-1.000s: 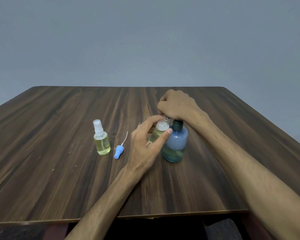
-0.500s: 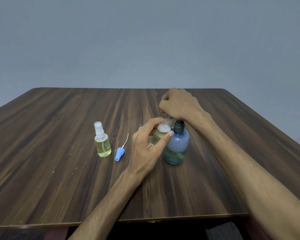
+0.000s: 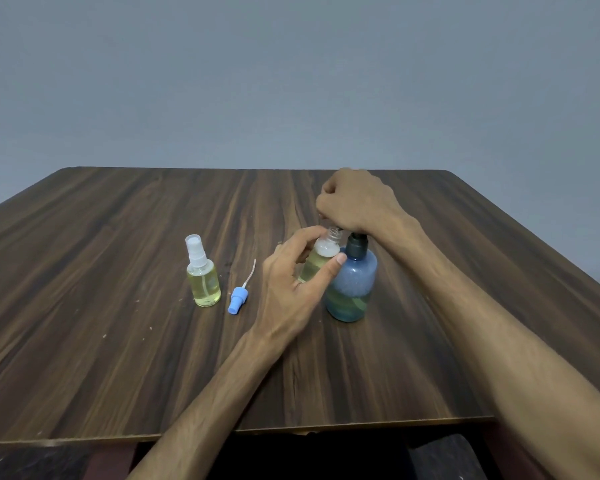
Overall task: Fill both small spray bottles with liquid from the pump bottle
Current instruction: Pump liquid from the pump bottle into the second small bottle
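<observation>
On the left of the worktop [image 3: 84, 306] stands a capped spray bottle [image 3: 203, 277] of yellow liquid, seemingly done. Just beside it lies a blue spray cap [image 3: 238, 299] with its dip tube, set aside so its bottle can be filled. The left hand [image 3: 291, 292] pinches that open small spray bottle [image 3: 321, 259] between thumb and fingers, steadying its mouth under the spout. The right hand [image 3: 357, 200] is curled over the pump bottle [image 3: 352, 285], apparently pressing its pump.

Sprayer [image 3: 238, 299] between two bottles [image 3: 203, 277]
</observation>
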Tool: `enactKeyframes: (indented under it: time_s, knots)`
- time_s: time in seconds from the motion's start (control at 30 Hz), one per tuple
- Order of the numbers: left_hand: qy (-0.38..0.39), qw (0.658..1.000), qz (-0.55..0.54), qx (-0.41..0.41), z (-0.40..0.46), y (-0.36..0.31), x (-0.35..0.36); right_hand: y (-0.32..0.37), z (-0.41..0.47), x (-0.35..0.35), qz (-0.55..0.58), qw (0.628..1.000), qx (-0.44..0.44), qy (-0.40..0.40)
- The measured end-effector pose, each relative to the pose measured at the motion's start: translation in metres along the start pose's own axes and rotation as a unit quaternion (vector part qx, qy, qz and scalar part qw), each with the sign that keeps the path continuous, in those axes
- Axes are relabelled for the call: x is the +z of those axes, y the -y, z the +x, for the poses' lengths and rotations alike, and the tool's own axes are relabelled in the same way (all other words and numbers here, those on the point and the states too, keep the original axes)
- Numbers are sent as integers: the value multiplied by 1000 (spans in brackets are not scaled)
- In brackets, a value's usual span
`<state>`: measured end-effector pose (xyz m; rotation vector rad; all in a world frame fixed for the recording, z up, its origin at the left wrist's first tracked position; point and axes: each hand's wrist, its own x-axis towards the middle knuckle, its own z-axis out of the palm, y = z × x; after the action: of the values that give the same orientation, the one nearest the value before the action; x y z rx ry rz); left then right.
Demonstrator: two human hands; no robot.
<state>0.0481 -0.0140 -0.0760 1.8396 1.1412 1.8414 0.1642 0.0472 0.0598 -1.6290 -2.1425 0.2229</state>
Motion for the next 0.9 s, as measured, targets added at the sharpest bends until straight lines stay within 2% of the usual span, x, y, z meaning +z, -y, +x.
enactKeyframes:
  time_s: [0.07, 0.2, 0.33, 0.47, 0.6, 0.73, 0.9]
  knots:
    - [0, 1000, -2, 9, 1, -2, -1, -1, 2, -1, 6, 1000, -2, -16]
    - [-1, 1000, 1, 2, 2, -1, -1, -1, 1, 4, -5, 999, 15, 41]
    - [2, 1000, -4, -1, 0, -1, -1, -2, 0, 3, 11, 1000, 6, -13]
    - [-1, 1000, -3, -8, 1, 0, 0, 0, 0, 5, -11, 998, 15, 53]
    - [-4, 1000, -2, 0, 0, -3, 0, -2, 1, -1, 16, 999, -2, -37]
    - [-3, 1000, -2, -7, 0, 0, 1, -2, 1, 3, 1, 997, 33, 71]
    - [-3, 1000, -3, -5, 0, -2, 0, -2, 4, 0, 11, 1000, 18, 7]
